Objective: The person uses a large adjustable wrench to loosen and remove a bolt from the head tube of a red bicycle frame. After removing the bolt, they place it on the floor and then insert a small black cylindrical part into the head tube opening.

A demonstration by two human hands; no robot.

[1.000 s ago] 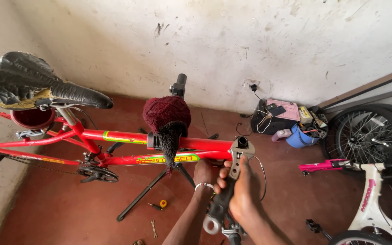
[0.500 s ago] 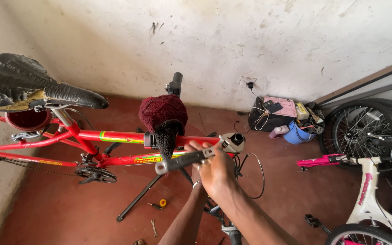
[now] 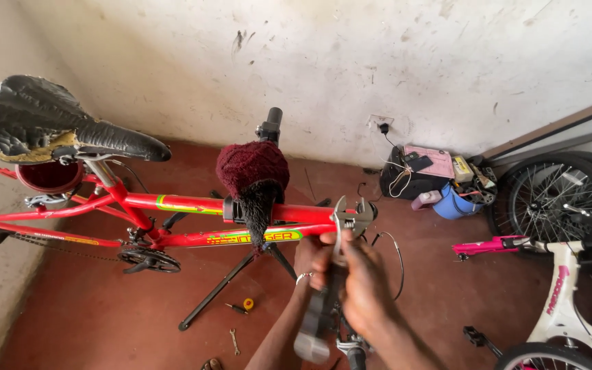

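Both hands are bunched at the head end of the red bike (image 3: 173,204), which hangs in a stand. The right hand (image 3: 364,288) is clenched round the wrench (image 3: 346,223), whose open jaw points up beside the frame; the left hand (image 3: 313,259) grips something just behind it, though what it is I cannot tell. If the jaw sits loose it could slip and bark knuckles on the frame. A hard pull might rock the stand (image 3: 224,291).

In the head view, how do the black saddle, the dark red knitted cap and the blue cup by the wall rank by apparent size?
Largest to smallest as they look:
1. saddle, though it is nearer the camera, which enlarges it
2. cap
3. cup, farthest away
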